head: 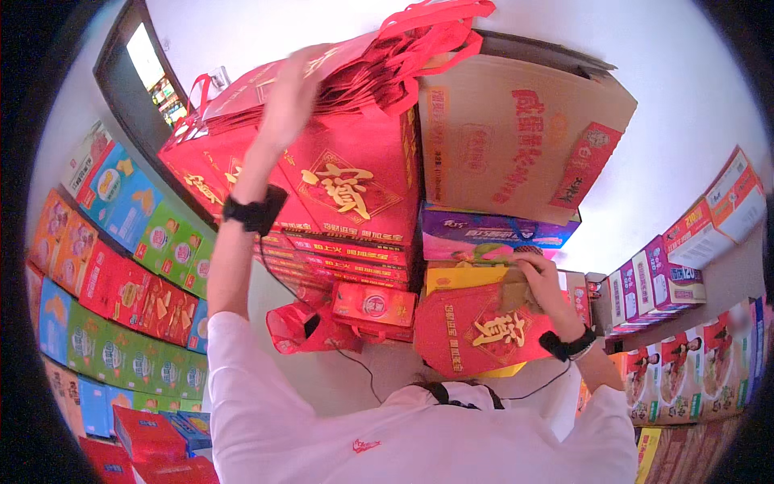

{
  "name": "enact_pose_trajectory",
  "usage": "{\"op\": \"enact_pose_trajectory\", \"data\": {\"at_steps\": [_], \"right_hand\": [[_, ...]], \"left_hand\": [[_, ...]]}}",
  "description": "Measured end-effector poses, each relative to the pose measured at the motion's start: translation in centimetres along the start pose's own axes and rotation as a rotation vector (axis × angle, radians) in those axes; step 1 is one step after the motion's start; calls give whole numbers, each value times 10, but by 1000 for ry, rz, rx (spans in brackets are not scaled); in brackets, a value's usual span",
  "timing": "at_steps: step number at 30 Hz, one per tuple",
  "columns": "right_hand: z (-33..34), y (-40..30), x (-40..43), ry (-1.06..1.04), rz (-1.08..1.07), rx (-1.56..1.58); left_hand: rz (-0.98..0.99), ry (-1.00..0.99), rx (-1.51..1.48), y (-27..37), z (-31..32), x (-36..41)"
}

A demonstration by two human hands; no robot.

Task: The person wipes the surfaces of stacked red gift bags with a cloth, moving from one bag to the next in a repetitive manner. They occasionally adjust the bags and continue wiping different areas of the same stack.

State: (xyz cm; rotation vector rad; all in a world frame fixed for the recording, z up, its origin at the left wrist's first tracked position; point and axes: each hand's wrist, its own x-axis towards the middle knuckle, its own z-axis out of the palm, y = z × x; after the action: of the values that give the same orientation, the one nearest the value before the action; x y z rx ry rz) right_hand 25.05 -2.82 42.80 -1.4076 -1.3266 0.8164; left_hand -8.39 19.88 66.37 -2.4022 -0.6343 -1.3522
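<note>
My left hand (293, 100) is blurred and reaches over a pile of folded red bags (387, 72) with red strap handles. Whether it touches them or grips one is unclear. The pile lies on tall stacked red gift boxes (347, 175) with gold characters. On the right, my right hand (544, 281) has its fingers closed on a brownish cloth-like thing (517, 287), partly hidden by the hand. Just below that hand is a red gift box or bag (468, 333) with a gold character, tilted in front of a yellow package (453, 277).
A large cardboard carton (514, 139) rests on a purple box (496, 230) behind my right hand. Smaller red packs (375, 305) stand on the floor. Stacked colourful cartons (136, 287) line the left side, with more cartons (680, 369) on the right. A dark cable (360, 360) hangs near my body.
</note>
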Motion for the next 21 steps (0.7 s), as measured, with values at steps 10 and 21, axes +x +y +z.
{"op": "enact_pose_trajectory", "data": {"at_steps": [10,21], "right_hand": [[48,16,-8,-58,-91,-93],[1,170,-68,76,757,1117]], "left_hand": [[26,61,27,15,49,-11],[108,357,225,33,59,-22]]}}
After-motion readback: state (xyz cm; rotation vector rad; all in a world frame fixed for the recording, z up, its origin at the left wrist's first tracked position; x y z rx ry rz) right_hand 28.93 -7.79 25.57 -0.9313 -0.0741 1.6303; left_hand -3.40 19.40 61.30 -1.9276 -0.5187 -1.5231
